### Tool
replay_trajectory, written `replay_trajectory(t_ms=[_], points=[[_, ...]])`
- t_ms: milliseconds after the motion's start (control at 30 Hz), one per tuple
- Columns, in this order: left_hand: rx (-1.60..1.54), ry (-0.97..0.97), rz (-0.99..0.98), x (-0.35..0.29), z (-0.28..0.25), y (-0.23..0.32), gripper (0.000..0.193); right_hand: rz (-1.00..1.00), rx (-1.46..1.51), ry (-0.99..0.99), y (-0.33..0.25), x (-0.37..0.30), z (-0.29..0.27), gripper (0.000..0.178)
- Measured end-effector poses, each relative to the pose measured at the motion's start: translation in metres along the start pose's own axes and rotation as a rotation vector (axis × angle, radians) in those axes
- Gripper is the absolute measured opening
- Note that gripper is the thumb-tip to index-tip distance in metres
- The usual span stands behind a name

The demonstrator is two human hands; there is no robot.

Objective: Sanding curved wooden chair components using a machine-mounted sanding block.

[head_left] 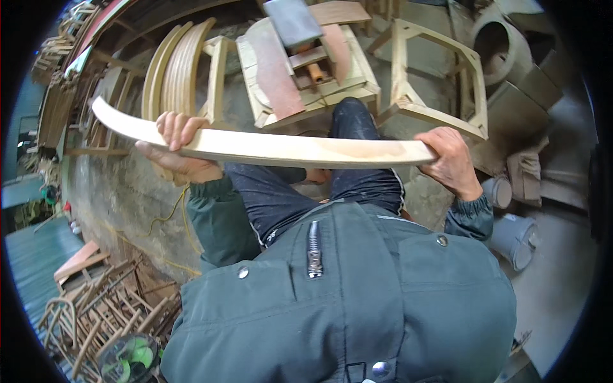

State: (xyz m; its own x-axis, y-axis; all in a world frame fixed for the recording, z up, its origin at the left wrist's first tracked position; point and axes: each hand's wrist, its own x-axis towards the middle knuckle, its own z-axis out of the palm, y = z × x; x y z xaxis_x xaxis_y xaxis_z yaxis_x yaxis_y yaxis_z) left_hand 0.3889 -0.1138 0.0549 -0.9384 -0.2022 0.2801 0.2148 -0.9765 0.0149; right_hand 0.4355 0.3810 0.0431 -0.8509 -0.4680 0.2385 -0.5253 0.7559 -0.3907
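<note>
You have the curved wooden strip [300,147] crosswise above your legs, your left hand [181,165] clasping it inward of its left tip and your right hand [450,159] gripping its right end, wide-set holds that should suit a seemingly stiff, fairly light piece.

The person wears a dark green jacket [370,287] with a chunky silvery zip [314,250], round metal snaps [243,272] and gathered cuffs [474,207], above dark, pale-specked trousers [268,191] with white piping [401,191].
</note>
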Motion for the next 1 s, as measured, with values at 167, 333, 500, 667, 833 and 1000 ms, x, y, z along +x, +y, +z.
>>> replay_trajectory(t_ms=[167,333,500,667,833,1000], points=[[0.058,0.089,0.002,0.009,0.011,0.004,0.048,-0.098,-0.197,0.302,0.023,-0.008,0.007,0.017],[0.287,0.327,0.136,0.007,-0.002,0.037,0.075,-0.078,-0.492,0.407,0.097,-0.060,0.010,0.025],[0.485,0.339,0.239,0.005,-0.013,0.055,0.068,0.190,-0.674,0.377,0.134,-0.110,0.009,0.011],[0.647,0.364,0.259,0.005,-0.025,0.038,0.052,0.208,-0.400,0.129,0.133,-0.140,0.033,0.009],[0.998,0.387,0.050,0.019,-0.033,-0.035,0.046,0.281,-0.179,-0.222,0.081,-0.170,0.052,0.033],[1.377,0.041,-0.374,-0.026,-0.028,-0.181,0.031,0.458,0.161,0.047,0.031,-0.170,0.094,0.040]])
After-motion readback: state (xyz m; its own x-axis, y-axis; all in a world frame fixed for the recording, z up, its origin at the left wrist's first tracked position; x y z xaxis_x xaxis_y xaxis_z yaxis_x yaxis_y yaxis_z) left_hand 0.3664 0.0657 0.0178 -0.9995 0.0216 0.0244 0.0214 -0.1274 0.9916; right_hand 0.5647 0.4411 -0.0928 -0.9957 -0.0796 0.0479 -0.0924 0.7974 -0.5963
